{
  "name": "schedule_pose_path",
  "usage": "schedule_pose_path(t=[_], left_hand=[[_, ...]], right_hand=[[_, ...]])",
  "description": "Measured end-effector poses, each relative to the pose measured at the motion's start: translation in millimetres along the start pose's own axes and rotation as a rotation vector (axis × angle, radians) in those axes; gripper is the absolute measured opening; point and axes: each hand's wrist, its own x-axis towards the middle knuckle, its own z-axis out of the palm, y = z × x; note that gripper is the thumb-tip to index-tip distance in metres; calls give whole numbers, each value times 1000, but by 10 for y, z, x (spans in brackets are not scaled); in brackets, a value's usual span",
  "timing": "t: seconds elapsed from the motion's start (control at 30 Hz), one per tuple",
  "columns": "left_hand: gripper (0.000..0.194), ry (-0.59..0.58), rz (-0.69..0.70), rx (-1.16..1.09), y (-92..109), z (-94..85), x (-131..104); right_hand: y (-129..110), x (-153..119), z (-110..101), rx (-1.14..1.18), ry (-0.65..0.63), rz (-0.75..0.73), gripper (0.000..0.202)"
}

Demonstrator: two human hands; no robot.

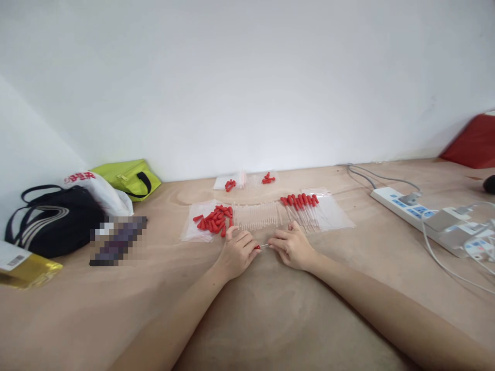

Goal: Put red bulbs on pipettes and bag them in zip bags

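Observation:
Over the middle of the table, my left hand (241, 251) pinches a red rubber dropper bulb (257, 247), mostly hidden by the fingers. Facing it, my right hand (291, 246) has its fingers closed on a thin clear dropper tube (264, 246), whose end meets the bulb or lies right at it. Beyond the left hand is a pile of loose red bulbs (213, 220) on clear plastic bags. A row of bare tubes (257, 216) lies between this pile and several tubes with red bulbs on them (299, 202), which rest partly on another clear bag (336, 211).
Two small bags with red bulbs (230, 185) lie near the wall. At left are a black bag (58, 219), a white plastic bag (110, 193), a lime-green bag (127, 178) and a yellow packet (29, 268). A power strip (402, 208) with cables runs along the right.

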Motion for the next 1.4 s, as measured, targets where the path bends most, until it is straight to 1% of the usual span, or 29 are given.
schedule_pose_path(t=[0.1,0.3,0.4,0.5,0.57,0.63,0.7,0.77,0.83,0.9,0.97,1.1,1.27,1.4], left_hand=[[22,0,12,-2,6,5,1],[23,37,37,2,26,11,-2],[23,27,31,8,33,7,0],[21,-5,9,21,31,-1,6],[19,-6,-16,35,21,-5,10],[17,16,-47,43,4,-2,11],[18,63,-98,53,-21,8,5],[24,113,-166,75,-49,23,-9],[32,141,-227,95,-75,38,-26],[35,137,-260,93,-91,48,-39],[34,125,-273,79,-95,52,-46],[31,104,-281,58,-85,46,-40],[25,93,-290,40,-76,31,-34],[21,90,-299,36,-76,21,-33]], right_hand=[[-37,14,23,11,-6,-7,26],[-98,60,76,39,7,-14,27],[-110,73,89,40,-2,-6,27],[-115,91,72,38,-27,-1,25],[-116,106,44,17,-48,4,23],[-108,120,11,-24,-68,9,22],[-77,129,-20,-65,-83,29,21],[-8,137,-42,-93,-66,107,20],[99,151,-53,-131,0,275,22],[227,172,-53,-180,62,458,23],[348,198,-39,-216,72,576,25],[485,254,25,-260,32,671,26],[498,339,105,-313,31,759,22],[511,395,120,-349,23,843,22]])
